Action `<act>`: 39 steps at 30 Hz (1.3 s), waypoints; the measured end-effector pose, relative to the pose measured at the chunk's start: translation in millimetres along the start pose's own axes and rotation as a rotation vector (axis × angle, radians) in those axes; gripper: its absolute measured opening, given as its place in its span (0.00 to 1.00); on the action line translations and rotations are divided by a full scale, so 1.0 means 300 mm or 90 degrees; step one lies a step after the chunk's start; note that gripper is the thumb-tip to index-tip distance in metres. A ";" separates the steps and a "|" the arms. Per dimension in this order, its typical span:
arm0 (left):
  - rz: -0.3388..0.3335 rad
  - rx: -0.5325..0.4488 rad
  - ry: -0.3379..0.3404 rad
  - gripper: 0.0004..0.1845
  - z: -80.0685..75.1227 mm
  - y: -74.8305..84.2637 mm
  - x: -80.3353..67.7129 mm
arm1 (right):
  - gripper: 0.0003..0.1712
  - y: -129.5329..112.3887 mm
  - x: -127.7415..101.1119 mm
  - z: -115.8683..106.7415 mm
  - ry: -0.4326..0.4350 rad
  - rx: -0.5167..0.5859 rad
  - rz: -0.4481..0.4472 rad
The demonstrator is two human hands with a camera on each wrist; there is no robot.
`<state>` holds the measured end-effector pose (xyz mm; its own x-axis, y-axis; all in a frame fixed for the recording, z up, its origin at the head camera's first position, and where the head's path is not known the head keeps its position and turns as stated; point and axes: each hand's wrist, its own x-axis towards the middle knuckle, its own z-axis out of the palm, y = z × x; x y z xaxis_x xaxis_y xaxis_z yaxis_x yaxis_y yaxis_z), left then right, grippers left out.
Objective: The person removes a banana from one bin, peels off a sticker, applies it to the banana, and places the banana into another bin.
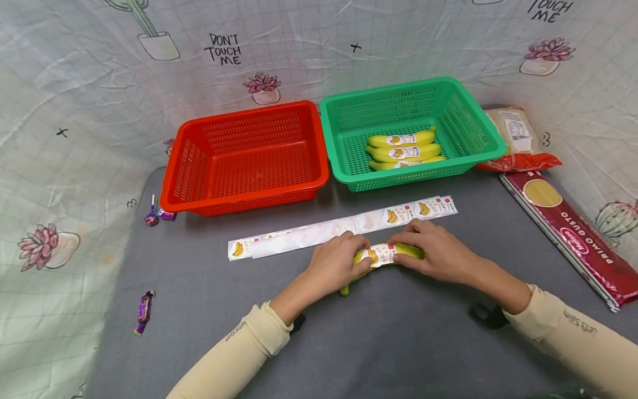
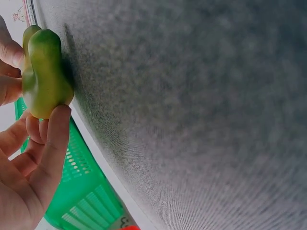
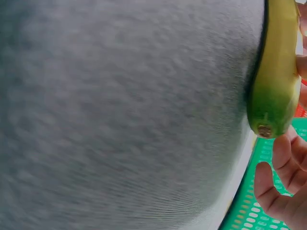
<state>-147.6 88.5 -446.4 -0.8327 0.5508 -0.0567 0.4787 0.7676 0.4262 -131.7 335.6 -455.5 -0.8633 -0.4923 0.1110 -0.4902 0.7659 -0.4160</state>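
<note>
A yellow-green banana (image 1: 411, 251) lies on the grey table, its stem end pointing to the lower left in the head view. A white printed label (image 1: 382, 254) with a banana picture sits across its middle. The left hand (image 1: 333, 265) grips the banana at the label's left end, thumb on the near side. At the label's right end, the right hand (image 1: 441, 255) holds it between thumb and fingers. Just behind the hands lie long strips of labels (image 1: 319, 233), partly bare backing. The right wrist view shows the banana's dark tip (image 3: 265, 130) close to the fingertips.
A red basket (image 1: 244, 200) and a green basket (image 1: 423, 169) stand at the back. Labelled bananas (image 1: 404, 153) lie in the green one. At right are a red pasta pack (image 1: 573, 238) and a clear bag (image 1: 513, 130). Wrapped candy (image 1: 144, 311) and a lollipop (image 1: 152, 218) lie left.
</note>
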 end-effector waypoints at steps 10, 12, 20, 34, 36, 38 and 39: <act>-0.029 -0.016 0.010 0.13 0.008 -0.015 -0.024 | 0.20 0.051 0.109 -0.197 0.050 0.044 0.005; -0.033 -0.014 0.012 0.13 0.008 -0.018 -0.027 | 0.21 0.100 0.146 -0.294 0.093 0.047 0.050; -0.040 -0.023 -0.012 0.12 0.005 -0.018 -0.025 | 0.37 0.446 0.157 -0.574 0.072 0.176 0.345; -0.021 -0.053 -0.029 0.13 0.001 0.005 -0.012 | 0.12 0.566 0.092 -0.528 0.068 0.488 0.480; -0.016 -0.057 -0.025 0.13 0.004 0.004 -0.011 | 0.12 0.565 0.090 -0.529 0.069 0.494 0.480; -0.012 -0.060 -0.024 0.13 0.005 0.003 -0.011 | 0.13 0.565 0.087 -0.529 0.069 0.500 0.481; -0.010 -0.061 -0.025 0.13 0.005 0.003 -0.011 | 0.13 0.566 0.085 -0.529 0.071 0.504 0.483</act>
<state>-144.0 87.9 -447.3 -0.8280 0.5521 -0.0985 0.4347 0.7428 0.5092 -255.9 518.6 -380.1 -0.9332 0.0643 -0.3536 0.3527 0.3529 -0.8667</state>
